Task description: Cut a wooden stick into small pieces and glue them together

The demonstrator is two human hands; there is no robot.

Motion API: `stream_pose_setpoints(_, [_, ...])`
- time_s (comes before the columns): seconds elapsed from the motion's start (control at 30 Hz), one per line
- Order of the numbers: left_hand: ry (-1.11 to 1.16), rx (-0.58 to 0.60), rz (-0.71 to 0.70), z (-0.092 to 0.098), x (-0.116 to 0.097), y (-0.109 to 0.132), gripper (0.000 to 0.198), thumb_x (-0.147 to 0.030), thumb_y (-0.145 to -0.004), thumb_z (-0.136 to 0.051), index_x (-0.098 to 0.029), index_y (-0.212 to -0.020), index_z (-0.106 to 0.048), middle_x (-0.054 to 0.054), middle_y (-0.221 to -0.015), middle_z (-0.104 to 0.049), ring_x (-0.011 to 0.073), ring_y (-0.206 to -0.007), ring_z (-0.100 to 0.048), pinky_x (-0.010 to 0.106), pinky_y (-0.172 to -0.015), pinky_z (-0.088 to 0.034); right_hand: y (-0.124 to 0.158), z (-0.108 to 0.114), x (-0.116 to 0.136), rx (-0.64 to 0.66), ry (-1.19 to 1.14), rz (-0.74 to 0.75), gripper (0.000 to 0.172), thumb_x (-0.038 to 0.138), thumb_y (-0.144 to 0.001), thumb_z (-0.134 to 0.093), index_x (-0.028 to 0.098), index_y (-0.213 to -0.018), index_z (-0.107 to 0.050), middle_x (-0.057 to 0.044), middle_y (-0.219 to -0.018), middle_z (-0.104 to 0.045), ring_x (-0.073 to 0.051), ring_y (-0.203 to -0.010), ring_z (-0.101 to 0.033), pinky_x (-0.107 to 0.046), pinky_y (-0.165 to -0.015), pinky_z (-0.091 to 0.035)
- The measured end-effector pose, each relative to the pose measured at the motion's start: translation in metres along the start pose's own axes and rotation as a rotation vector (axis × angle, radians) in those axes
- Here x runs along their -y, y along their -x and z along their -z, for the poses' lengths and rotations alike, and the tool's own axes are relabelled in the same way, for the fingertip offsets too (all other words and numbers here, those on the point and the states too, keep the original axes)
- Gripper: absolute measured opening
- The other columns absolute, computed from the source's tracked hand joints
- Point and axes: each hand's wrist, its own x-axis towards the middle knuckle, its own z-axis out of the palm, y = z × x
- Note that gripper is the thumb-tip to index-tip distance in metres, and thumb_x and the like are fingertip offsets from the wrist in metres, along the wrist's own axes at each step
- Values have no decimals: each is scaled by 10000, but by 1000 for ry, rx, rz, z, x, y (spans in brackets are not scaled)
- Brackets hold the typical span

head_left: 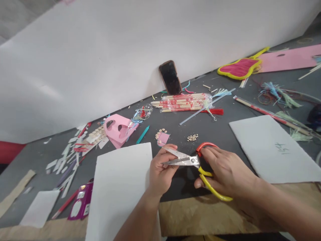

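My right hand (225,172) grips a pair of scissors (194,162) by their handles, one red and one yellow, with the blades parted and pointing left. My left hand (162,170) is closed in a pinch right at the blades, on something too small to make out. Both hands hover over the dark table (180,134) near its front edge. Just beyond the blade tips lie a small pink paper piece (163,138) ringed with beads and a little heap of beads (192,137).
White sheets lie at my left (120,187) and right (273,150). A phone (170,77) leans on the white wall. Packed wooden sticks (183,102), a pink cut-out (117,129), paper scraps (70,157), a purple gadget (81,202) and tassels (276,93) litter the table.
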Motion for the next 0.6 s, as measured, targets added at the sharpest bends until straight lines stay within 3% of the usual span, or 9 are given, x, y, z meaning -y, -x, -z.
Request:
stream_pose_setpoints(0.3, [139,-37,41,-7,3,3,25,-200,-799,-678,-217,-807,-694,66,-1031,-653,222,-1031,-598,327,-796,-489,5,-3,0,-1,13,43,412,567,-920,-396,172,-845,-490,-36,-639,-605,-198,-549,-608,-292,-500,-362])
stream_pose_setpoints(0.6, [89,-67,48,-7,3,3,41,-232,-796,-681,-199,-818,-691,79,-1028,-646,233,-1029,-602,346,-838,-486,3,-2,-2,-7,-3,-30,391,580,-869,-469,193,-816,-483,-44,-631,-602,-209,-562,-598,-289,-502,-354])
